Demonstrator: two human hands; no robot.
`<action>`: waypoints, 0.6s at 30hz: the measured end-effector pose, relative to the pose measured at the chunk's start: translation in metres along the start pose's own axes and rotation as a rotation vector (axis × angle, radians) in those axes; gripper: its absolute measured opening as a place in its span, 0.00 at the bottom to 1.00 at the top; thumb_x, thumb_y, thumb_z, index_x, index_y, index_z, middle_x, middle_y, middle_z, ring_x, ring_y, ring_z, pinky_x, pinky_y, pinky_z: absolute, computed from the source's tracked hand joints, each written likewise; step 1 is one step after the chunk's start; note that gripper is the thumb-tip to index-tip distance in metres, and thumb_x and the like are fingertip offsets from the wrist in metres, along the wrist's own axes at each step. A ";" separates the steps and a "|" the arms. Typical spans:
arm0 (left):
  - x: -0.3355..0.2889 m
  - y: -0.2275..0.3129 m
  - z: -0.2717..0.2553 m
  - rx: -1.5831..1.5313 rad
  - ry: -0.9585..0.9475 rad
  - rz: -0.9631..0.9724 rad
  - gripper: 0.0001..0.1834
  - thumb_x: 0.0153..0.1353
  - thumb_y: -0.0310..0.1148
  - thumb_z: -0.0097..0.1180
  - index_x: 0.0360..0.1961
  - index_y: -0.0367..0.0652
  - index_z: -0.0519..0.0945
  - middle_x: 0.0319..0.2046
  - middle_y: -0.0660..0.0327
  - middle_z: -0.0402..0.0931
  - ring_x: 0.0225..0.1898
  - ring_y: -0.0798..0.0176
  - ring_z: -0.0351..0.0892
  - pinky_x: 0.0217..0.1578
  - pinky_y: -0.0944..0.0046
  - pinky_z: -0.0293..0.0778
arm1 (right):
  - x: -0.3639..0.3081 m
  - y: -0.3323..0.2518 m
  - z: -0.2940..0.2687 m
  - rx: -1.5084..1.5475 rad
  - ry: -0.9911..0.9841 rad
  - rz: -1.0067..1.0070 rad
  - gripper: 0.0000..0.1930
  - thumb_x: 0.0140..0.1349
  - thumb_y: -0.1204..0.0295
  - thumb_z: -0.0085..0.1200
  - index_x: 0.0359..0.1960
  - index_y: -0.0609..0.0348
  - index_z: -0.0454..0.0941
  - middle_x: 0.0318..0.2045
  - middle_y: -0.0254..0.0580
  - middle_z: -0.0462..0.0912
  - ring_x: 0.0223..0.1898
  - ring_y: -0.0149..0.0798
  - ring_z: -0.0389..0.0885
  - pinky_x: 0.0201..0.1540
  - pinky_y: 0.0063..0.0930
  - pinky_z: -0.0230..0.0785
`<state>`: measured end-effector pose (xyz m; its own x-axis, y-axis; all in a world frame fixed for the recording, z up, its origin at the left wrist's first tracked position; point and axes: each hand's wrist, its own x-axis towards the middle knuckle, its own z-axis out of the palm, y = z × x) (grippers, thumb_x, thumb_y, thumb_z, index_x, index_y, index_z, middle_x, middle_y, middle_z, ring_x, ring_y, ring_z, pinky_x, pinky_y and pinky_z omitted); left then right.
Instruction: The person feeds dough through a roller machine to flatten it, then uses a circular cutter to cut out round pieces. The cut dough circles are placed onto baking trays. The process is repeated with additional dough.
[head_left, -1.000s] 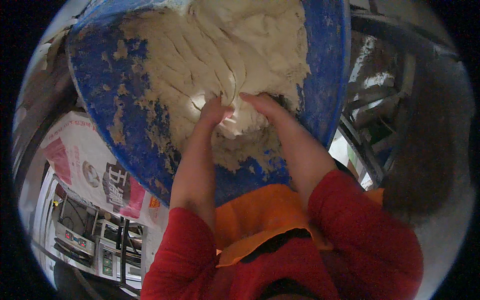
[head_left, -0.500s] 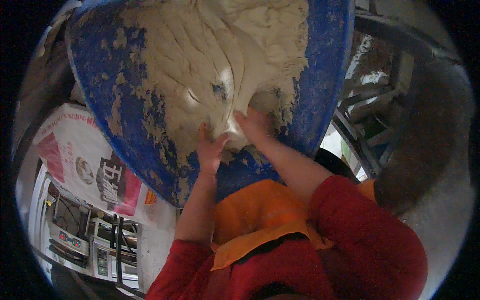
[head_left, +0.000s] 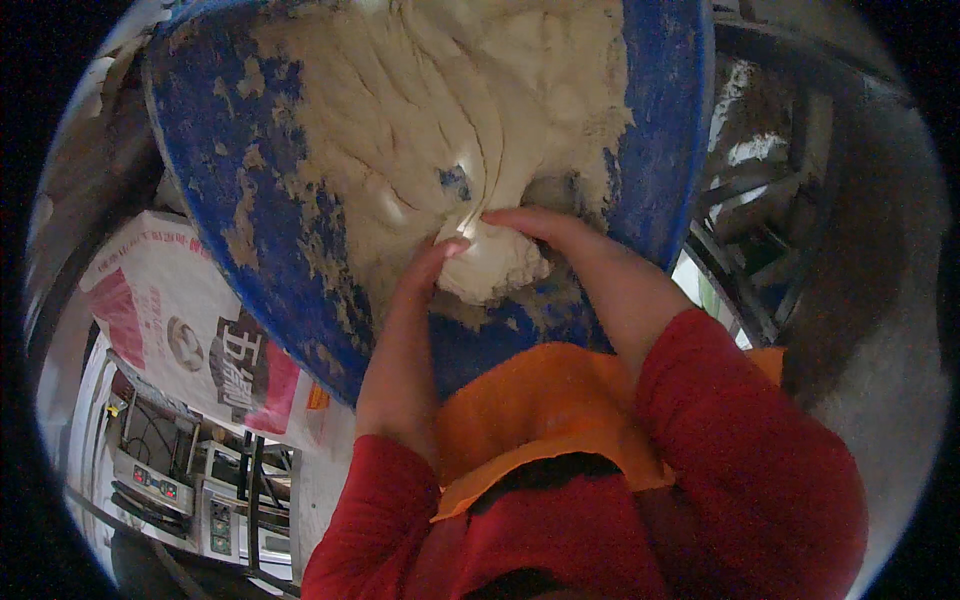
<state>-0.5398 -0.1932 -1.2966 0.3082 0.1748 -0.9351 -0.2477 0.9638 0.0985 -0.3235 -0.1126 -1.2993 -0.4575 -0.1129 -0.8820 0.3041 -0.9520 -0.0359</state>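
A large blue tub [head_left: 210, 250] fills the upper view, smeared with pale dough. A big mass of cream dough [head_left: 450, 110] lies in it. Both hands meet at the near edge of the mass around a lump of dough [head_left: 490, 265]. My left hand [head_left: 425, 275] presses the lump from the left, fingers curled on it. From the right, my right hand [head_left: 540, 228] covers its top, fingers bent over it. Both arms wear red sleeves, over an orange apron [head_left: 530, 410].
A printed white and red sack [head_left: 170, 320] lies left of the tub. Below it stand electronic devices with cables [head_left: 160, 475]. A metal frame [head_left: 760, 250] and a grey floor [head_left: 880, 400] lie to the right.
Both hands have drawn back toward me from deep in the dough to the near edge of the mass, now gathering a lump between them.
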 end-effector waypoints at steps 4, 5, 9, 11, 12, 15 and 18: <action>-0.020 -0.049 -0.018 -0.063 -0.005 -0.274 0.32 0.49 0.44 0.62 0.53 0.36 0.73 0.41 0.55 0.78 0.42 0.59 0.78 0.42 0.57 0.74 | -0.001 0.020 0.012 0.132 -0.151 0.178 0.29 0.55 0.50 0.59 0.53 0.57 0.76 0.48 0.39 0.81 0.46 0.36 0.79 0.52 0.31 0.70; -0.039 -0.052 -0.014 -0.084 0.003 -0.243 0.32 0.49 0.44 0.62 0.52 0.35 0.73 0.41 0.56 0.79 0.42 0.60 0.79 0.42 0.57 0.74 | -0.006 0.024 0.017 0.146 -0.158 0.192 0.30 0.55 0.50 0.59 0.53 0.56 0.75 0.48 0.39 0.81 0.46 0.36 0.80 0.52 0.31 0.70; -0.092 -0.074 -0.021 -0.008 -0.089 -0.204 0.21 0.55 0.42 0.57 0.48 0.43 0.77 0.43 0.60 0.80 0.44 0.61 0.79 0.44 0.59 0.74 | -0.048 0.024 0.043 0.245 -0.216 0.317 0.30 0.55 0.50 0.59 0.54 0.56 0.74 0.48 0.40 0.81 0.46 0.37 0.80 0.52 0.33 0.71; -0.135 -0.044 0.016 -0.095 -0.127 -0.165 0.27 0.52 0.38 0.60 0.51 0.35 0.74 0.43 0.57 0.79 0.44 0.60 0.79 0.45 0.59 0.74 | -0.081 0.022 0.052 0.307 -0.248 0.349 0.30 0.55 0.50 0.59 0.55 0.55 0.74 0.49 0.40 0.80 0.47 0.38 0.80 0.52 0.34 0.71; -0.159 -0.026 0.041 -0.143 -0.146 -0.141 0.30 0.50 0.37 0.62 0.52 0.31 0.73 0.43 0.55 0.78 0.44 0.60 0.79 0.45 0.59 0.74 | -0.101 0.022 0.052 0.312 -0.267 0.337 0.31 0.55 0.50 0.59 0.55 0.55 0.74 0.50 0.40 0.80 0.47 0.38 0.80 0.52 0.35 0.71; -0.206 -0.017 0.089 -0.171 -0.084 -0.178 0.33 0.50 0.36 0.63 0.56 0.31 0.70 0.48 0.53 0.76 0.46 0.58 0.78 0.47 0.59 0.73 | -0.159 0.036 0.061 0.390 -0.247 0.395 0.31 0.55 0.50 0.59 0.57 0.55 0.72 0.52 0.40 0.78 0.48 0.40 0.79 0.54 0.36 0.70; -0.252 -0.021 0.124 -0.160 -0.088 -0.212 0.34 0.52 0.37 0.64 0.59 0.33 0.68 0.51 0.53 0.75 0.48 0.55 0.78 0.49 0.56 0.73 | -0.222 0.055 0.077 0.332 -0.243 0.315 0.29 0.56 0.50 0.58 0.54 0.55 0.75 0.49 0.41 0.80 0.46 0.40 0.80 0.51 0.36 0.72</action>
<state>-0.4985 -0.2329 -1.0207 0.4452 -0.0040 -0.8954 -0.3090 0.9379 -0.1579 -0.2694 -0.1619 -1.0694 -0.5798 -0.4335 -0.6899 0.1946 -0.8959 0.3994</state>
